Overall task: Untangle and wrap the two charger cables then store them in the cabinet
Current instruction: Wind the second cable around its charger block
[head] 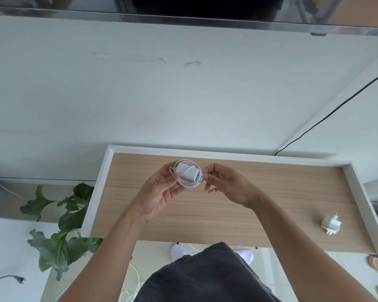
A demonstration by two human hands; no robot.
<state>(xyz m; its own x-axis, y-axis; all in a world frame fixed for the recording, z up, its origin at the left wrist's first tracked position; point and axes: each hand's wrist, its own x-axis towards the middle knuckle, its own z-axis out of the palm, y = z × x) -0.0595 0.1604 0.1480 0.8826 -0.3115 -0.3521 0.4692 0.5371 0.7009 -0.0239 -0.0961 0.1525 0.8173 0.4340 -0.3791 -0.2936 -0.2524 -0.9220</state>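
Holding the coiled charger above the cabinet top, the left hand is gripping it from the 8 o'clock side. The thumb is pressing across the coil's lower-left rim and the fingers are curling behind it. The coil is facing the camera flat, with the adapter block's long axis running roughly from 10 to 4 o'clock. The free cable end is sitting at the coil's 3 o'clock edge, and the right hand is pinching it between thumb and forefinger. Its other fingers are hanging loosely curled. Being right at that end, the right hand is probably the one to tuck it under a loop while the left steadies the coil. The second charger is lying wrapped on the top at 4 o'clock from the hands, well apart, near the right rim.
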